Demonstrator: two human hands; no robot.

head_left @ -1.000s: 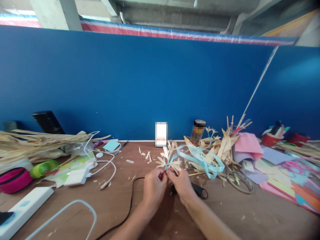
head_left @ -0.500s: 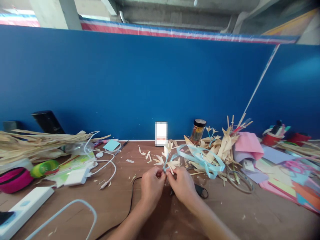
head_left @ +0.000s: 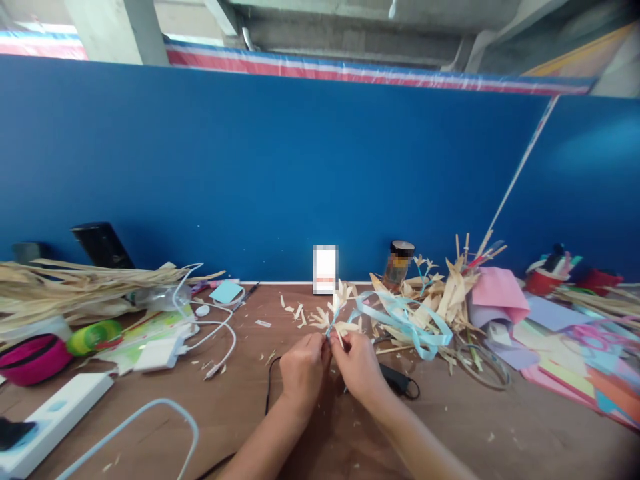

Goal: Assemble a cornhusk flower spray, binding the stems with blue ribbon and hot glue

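Between my two hands is a sprig of pale dried-husk flowers point(head_left: 344, 293), its stem wrapped in light blue ribbon. The fingers of my left hand point(head_left: 301, 368) are curled closed on the lower stem. Beside it, my right hand point(head_left: 361, 368) pinches the same stem just under the blossoms. The fingertips nearly meet, and they hide the stem's lower end. Loops of light blue ribbon point(head_left: 426, 339) spread from the sprig to the right over dried husks point(head_left: 447, 293).
A jar point(head_left: 397, 265) and a white-screened device point(head_left: 325, 270) stand by the blue partition point(head_left: 300, 167). At left are a power strip point(head_left: 55, 420), white cables point(head_left: 233, 333) and a pink pouch point(head_left: 35, 360). Coloured paper point(head_left: 500, 293) lies at right. A black object point(head_left: 395, 380) sits behind my right hand.
My left hand has turned slightly, its fingers now more curled over the stem. The sprig and my right hand stay nearly in place; the whole view has shifted a little.
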